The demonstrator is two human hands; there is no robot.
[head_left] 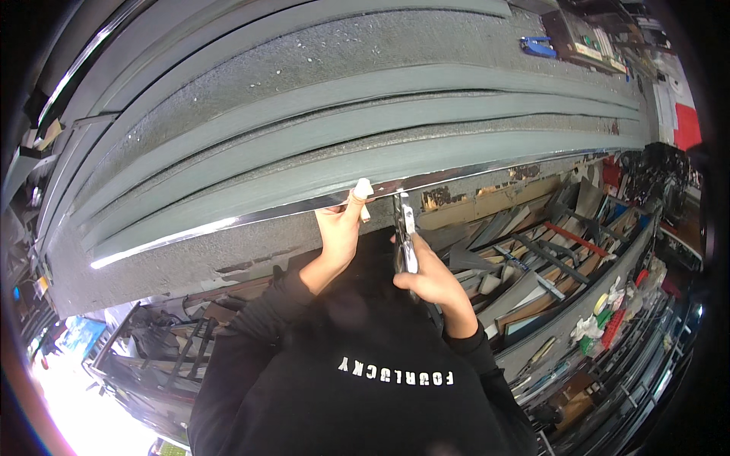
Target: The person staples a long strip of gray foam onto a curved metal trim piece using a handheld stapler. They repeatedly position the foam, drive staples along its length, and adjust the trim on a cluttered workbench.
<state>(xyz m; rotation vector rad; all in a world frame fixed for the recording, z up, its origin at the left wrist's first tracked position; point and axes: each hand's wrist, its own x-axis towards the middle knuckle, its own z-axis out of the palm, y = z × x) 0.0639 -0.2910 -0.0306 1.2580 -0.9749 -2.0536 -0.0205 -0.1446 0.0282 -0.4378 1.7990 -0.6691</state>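
A long, shiny metal strip [300,206] runs along the near edge of the grey workbench. My left hand [337,237] pinches its edge, the thumb on top and the fingers underneath. White wrapping [363,188] covers that thumb's tip. To the right, my right hand [432,280] is closed around a silver plier-like hand tool [406,220], held upright with its far end close to the strip's edge. I cannot tell whether the tool touches the strip. Several long grey-green metal profiles [274,144] lie beyond it, roughly parallel.
Racks of metal and wood offcuts [525,258] stand below the bench on the right, with another rack [179,346] at lower left. A blue tool [538,47] lies at the far right of the bench. Green and red items [608,323] sit on the right-hand shelf.
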